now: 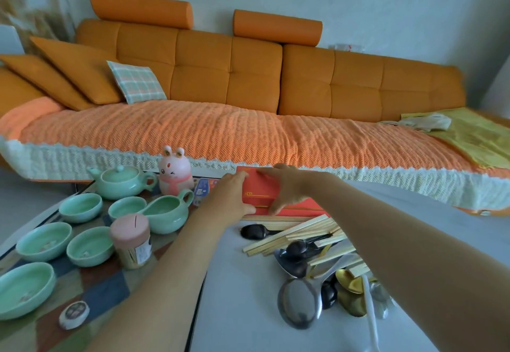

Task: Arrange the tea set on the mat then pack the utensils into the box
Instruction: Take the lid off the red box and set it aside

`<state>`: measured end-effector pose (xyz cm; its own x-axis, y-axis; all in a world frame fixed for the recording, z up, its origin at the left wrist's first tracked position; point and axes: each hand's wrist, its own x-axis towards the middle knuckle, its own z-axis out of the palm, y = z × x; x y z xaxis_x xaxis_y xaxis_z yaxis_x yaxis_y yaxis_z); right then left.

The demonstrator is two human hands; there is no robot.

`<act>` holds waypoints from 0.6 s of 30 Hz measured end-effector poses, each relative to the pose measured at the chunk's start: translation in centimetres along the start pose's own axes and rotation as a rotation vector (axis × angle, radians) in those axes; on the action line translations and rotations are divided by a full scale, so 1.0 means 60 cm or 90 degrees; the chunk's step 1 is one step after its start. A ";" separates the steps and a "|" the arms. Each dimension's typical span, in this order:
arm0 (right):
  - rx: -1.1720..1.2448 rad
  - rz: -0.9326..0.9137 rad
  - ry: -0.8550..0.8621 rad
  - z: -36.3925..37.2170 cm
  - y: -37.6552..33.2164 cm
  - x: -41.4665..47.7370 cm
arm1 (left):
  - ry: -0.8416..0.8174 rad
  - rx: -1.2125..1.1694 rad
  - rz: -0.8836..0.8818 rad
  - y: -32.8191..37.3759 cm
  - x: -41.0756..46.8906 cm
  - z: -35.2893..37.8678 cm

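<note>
Left hand (231, 194) and right hand (284, 189) clamp opposite edges of red box (258, 190), probably to open it. Box sits 12 o'clock of utensil pile (303, 252): short transfers. Tea set (121, 183) on mat (110, 282) at 9 o'clock, out of the way.

White counter (234, 310). A patchwork mat (110, 282) lies flat over its left part. On the bare top right of the mat, a red box (259, 190) sits at the far edge, with a loose heap of wooden chopsticks (300, 231) just in front. Tangled in the heap and nearer: black spoon (252, 231), large steel spoon (299, 306), gold spoons (349, 293), white spoon (369, 313). Pink rabbit figure (175, 172) at the far edge; on mat or counter, can't tell.
</note>
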<state>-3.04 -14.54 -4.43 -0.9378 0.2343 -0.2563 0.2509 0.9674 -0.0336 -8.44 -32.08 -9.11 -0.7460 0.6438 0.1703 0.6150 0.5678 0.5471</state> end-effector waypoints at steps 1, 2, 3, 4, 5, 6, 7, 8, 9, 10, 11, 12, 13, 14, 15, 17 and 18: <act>0.008 0.001 0.001 0.000 -0.002 0.003 | 0.002 -0.004 -0.002 -0.001 0.001 0.001; 0.018 0.001 0.008 0.000 -0.002 0.004 | 0.006 -0.011 -0.003 -0.003 0.002 0.003; 0.030 0.000 0.016 0.000 -0.001 0.005 | 0.008 -0.019 -0.006 -0.004 0.003 0.003; 0.044 -0.003 0.024 0.001 0.002 0.006 | 0.010 -0.025 -0.008 -0.005 0.004 0.004; 0.059 -0.005 0.031 0.002 0.005 0.006 | 0.011 -0.027 -0.008 -0.005 0.005 0.004; 0.074 -0.007 0.038 0.004 0.007 0.006 | 0.012 -0.028 -0.007 -0.006 0.006 0.005; 0.090 -0.006 0.044 0.005 0.008 0.007 | 0.014 -0.028 -0.005 -0.007 0.007 0.005; 0.104 -0.006 0.049 0.006 0.008 0.007 | 0.016 -0.032 -0.003 -0.009 0.007 0.005; 0.114 -0.005 0.055 0.007 0.009 0.008 | 0.017 -0.038 -0.003 -0.010 0.007 0.005; 0.119 -0.003 0.061 0.007 0.010 0.008 | 0.019 -0.044 -0.001 -0.010 0.007 0.005; 0.118 0.001 0.065 0.007 0.010 0.008 | 0.021 -0.048 0.001 -0.010 0.006 0.005; 0.108 0.004 0.072 0.007 0.011 0.007 | 0.023 -0.050 0.003 -0.010 0.007 0.005; 0.087 0.006 0.083 0.007 0.011 0.006 | 0.024 -0.048 0.004 -0.010 0.007 0.005; 0.059 0.004 0.098 0.006 0.010 0.006 | 0.026 -0.045 0.002 -0.010 0.008 0.006; 0.031 -0.003 0.114 0.004 0.008 0.005 | 0.028 -0.043 -0.001 -0.009 0.008 0.006; -0.009 -0.021 0.133 0.002 0.004 0.005 | 0.032 -0.040 -0.007 -0.009 0.009 0.006; -0.017 -0.028 0.133 0.000 0.004 0.004 | 0.033 -0.042 -0.010 -0.009 0.009 0.006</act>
<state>-3.21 -14.27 -4.49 -0.9777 0.2042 -0.0495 0.2052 0.9786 -0.0141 -9.06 -31.86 -9.57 -0.7688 0.6069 0.2018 0.5859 0.5419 0.6025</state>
